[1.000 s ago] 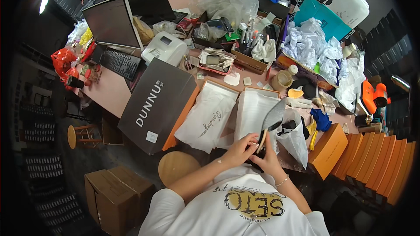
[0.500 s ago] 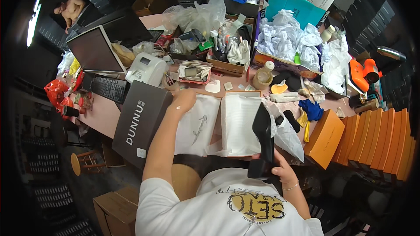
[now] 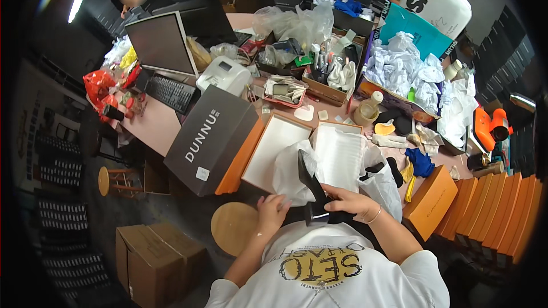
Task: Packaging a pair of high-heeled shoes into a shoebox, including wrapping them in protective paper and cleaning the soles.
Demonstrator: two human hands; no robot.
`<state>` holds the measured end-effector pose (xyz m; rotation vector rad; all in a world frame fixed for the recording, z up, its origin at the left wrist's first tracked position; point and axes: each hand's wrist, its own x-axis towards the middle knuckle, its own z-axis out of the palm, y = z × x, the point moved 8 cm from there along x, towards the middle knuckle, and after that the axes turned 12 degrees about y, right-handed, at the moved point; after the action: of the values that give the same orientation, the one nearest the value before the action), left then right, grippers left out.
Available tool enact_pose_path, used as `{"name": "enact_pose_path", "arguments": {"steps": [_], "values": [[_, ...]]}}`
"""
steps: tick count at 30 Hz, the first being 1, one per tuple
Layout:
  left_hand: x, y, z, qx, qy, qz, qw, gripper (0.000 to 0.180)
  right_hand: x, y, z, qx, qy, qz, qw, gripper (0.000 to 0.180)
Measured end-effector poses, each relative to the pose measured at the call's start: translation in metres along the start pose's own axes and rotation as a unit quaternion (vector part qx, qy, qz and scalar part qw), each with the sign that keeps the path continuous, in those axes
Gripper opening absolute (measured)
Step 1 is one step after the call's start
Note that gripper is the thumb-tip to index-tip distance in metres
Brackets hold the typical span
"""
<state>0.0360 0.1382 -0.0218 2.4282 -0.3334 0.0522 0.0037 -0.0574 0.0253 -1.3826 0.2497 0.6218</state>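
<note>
Just beyond my hands sits the open shoe box (image 3: 278, 147); my right hand (image 3: 353, 202) clamps the black high heel (image 3: 313, 185) steady, while my left hand (image 3: 273, 212) rests spread on white wrapping (image 3: 291, 172).

i'm sitting at the near edge of the table (image 3: 154, 128) with my left hand (image 3: 273, 212) and right hand (image 3: 353, 202) side by side just above my lap, a high-heeled shoe (image 3: 311, 185) standing up between them. right behind my hands an open shoe box (image 3: 273, 151) is lying on the table, with its lid (image 3: 212, 140) sitting to its left. a second open box (image 3: 341, 154) is lying just right of the first. a stack of closed boxes (image 3: 491, 211) is running along my far right. the monitor (image 3: 161, 43) and keyboard (image 3: 171, 92) are sitting further back on the left, a bin of crumpled paper (image 3: 408, 74) back right. a round stool (image 3: 234, 228) is sitting below my left hand, cartons (image 3: 151, 256) on the floor further left.
</note>
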Motion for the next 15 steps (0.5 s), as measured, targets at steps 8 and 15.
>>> {"name": "enact_pose_path", "arguments": {"steps": [8, 15], "values": [[0.059, 0.046, 0.016, -0.111, -0.184, 0.016, 0.976, 0.082, -0.023, 0.027, -0.01, 0.115, -0.071, 0.004, 0.991, 0.08], [0.057, 0.061, 0.102, 0.07, -0.243, 0.106, 0.962, 0.086, -0.086, 0.017, -0.054, 0.181, 0.048, -0.084, 0.979, 0.099]]}}
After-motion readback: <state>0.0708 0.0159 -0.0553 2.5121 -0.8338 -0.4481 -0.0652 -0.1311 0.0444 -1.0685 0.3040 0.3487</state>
